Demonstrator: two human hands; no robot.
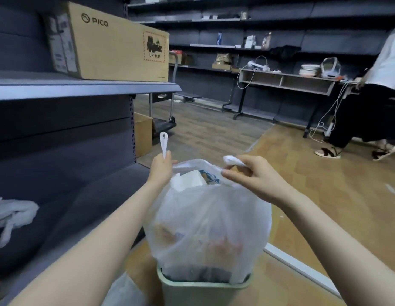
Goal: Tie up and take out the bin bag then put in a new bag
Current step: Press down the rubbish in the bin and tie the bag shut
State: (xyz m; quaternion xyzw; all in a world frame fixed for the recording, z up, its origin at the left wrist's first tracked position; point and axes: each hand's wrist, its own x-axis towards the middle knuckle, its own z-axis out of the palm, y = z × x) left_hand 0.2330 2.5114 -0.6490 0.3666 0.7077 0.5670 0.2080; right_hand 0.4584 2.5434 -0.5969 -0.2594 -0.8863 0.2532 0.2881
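Bin (203, 290): 6 o'clock, nearest, bag bottom inside.
Bin bag (209, 219): soft, thin, slippery, bulging; probably fairly light.
Left hand (161, 166): pinches left handle (164, 142).
Right hand (249, 173): pinches right handle (233, 161); best holds.

The wooden floor (324, 195) carries a pale green bin (203, 290), which stands just beside the dark grey shelving (81, 89) on the left. On the upper shelf lies a long cardboard box (108, 45) printed PICO. On the lower shelf (70, 217) lies a crumpled white plastic bag (13, 215). Further back, an open cardboard carton (143, 133) sits on the floor against the shelving end, with a platform trolley (164, 122) just behind it.
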